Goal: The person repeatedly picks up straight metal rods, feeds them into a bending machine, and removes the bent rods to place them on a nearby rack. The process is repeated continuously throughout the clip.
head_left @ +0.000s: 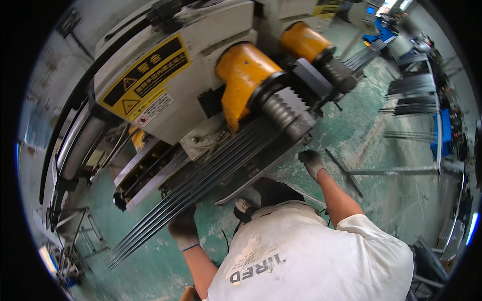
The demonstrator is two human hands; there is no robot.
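Observation:
Several long, thin dark metal bars (188,188) lie side by side. They slope from beneath the machine's orange cylinder down to the lower left. My left hand (184,231), in a grey work glove with a blue cuff edge, holds the bars from below near their free ends; its fingertips are hidden behind them. My right hand (312,163), also in a grey glove, hangs right of the bars near a ribbed metal cylinder (288,116). Its fingers are loosely bent and apart from the bars, with nothing visible in them.
A pale machine (201,75) with yellow warning labels and orange cylinders (251,70) fills the upper middle. A metal frame (396,171) stands on the green floor at right, by racks of dark bars (411,93). At lower left is a small metal stand (85,233).

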